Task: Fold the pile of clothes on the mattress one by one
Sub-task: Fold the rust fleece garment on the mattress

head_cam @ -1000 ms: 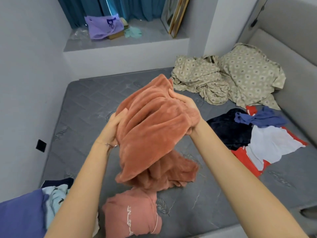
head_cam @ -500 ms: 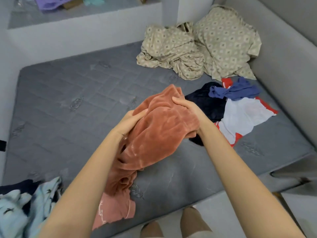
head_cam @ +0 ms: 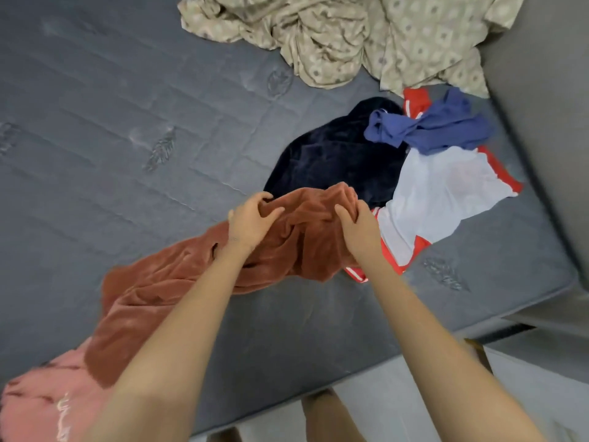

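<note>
a: where's the piece being folded?

b: the rust-brown fleece garment (head_cam: 178, 282) runs from the centre down to 8 o'clock. its far end is bunched and lifted. its tail lies on the grey mattress (head_cam: 127, 122) and overlaps a pink garment (head_cam: 38, 400) at 7 o'clock.

a: and the hands?

b: both hold it. the left hand (head_cam: 251, 218) has its fingers curled into a bunch of fleece, and the right hand (head_cam: 357, 231) pinches the same end just beside it. they're close together, i'd guess to find a hem before spreading it.

a: room to lay it out?

b: the bare mattress from 9 to 11 o'clock looks best. the unfolded pile sits at 2 o'clock: a navy garment (head_cam: 334, 157), a blue garment (head_cam: 446, 129) on top, and a white and red shirt (head_cam: 439, 193) whose red trim the fleece overlaps. a patterned beige sheet (head_cam: 350, 36) fills 12 to 1 o'clock. a grey padded wall (head_cam: 541, 122) closes off 3 o'clock. the mattress's near edge runs along 5 to 6 o'clock.

a: risk?

b: dragging towards 3 o'clock would likely catch the shirt. swinging towards 9 o'clock should avoid it.
</note>
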